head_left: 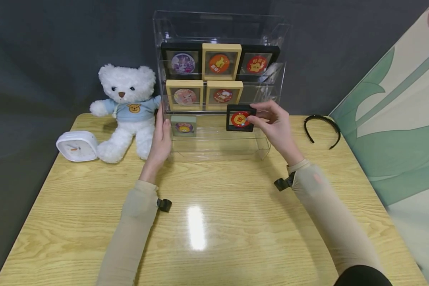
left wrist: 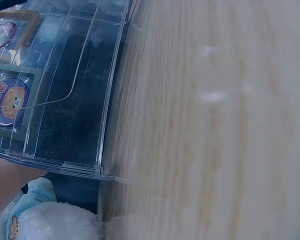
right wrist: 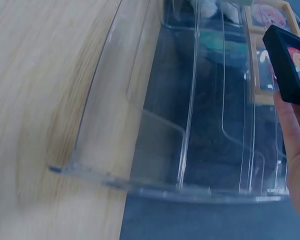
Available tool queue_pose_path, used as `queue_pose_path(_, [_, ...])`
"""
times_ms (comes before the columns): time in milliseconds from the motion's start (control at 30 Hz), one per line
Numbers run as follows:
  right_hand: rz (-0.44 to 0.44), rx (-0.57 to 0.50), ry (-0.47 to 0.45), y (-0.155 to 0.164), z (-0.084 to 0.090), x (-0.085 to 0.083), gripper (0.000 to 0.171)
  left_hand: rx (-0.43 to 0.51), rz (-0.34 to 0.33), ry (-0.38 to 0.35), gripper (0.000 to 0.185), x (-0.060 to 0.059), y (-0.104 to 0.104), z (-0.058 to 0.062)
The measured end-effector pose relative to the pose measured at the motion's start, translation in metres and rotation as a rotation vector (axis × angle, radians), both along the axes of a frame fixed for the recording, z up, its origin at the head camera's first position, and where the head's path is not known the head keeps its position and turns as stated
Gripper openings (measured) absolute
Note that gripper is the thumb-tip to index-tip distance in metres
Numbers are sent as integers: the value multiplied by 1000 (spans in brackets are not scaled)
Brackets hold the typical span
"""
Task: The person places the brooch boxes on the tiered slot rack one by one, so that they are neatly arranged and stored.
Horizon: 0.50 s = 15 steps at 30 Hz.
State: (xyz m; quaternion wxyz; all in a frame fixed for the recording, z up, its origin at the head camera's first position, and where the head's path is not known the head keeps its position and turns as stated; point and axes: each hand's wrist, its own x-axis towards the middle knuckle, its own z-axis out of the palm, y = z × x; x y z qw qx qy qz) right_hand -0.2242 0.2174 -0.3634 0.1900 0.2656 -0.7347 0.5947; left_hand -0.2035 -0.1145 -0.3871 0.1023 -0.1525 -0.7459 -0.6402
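A clear tiered display rack (head_left: 218, 155) stands at the back of the table. My left hand (head_left: 159, 139) rests along its left side with fingers straight. In the left wrist view, part of that hand (left wrist: 10, 182) shows beside the rack's end. My right hand (head_left: 277, 125) pinches a black badge frame (head_left: 240, 118) with a red round badge, at the rack's lower right. The right wrist view shows the black frame (right wrist: 290, 67) tilted above the rack, in the fingers (right wrist: 290, 125). A green badge frame (head_left: 183, 126) sits at the lower left of the rack.
Higher tiers hold a beige thumbs-up frame (head_left: 221, 61) between two black frames, and two beige frames (head_left: 184, 95) below. Left of the rack sit a white teddy bear (head_left: 126, 103) and a white clock (head_left: 77, 146). A black headband (head_left: 322, 119) lies at right.
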Motion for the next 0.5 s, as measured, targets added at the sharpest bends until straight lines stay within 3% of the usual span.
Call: queue_pose_path(500, [53, 41, 4, -41, -10, -18, 29, 26, -13, -17, 58, -4, -1, -4])
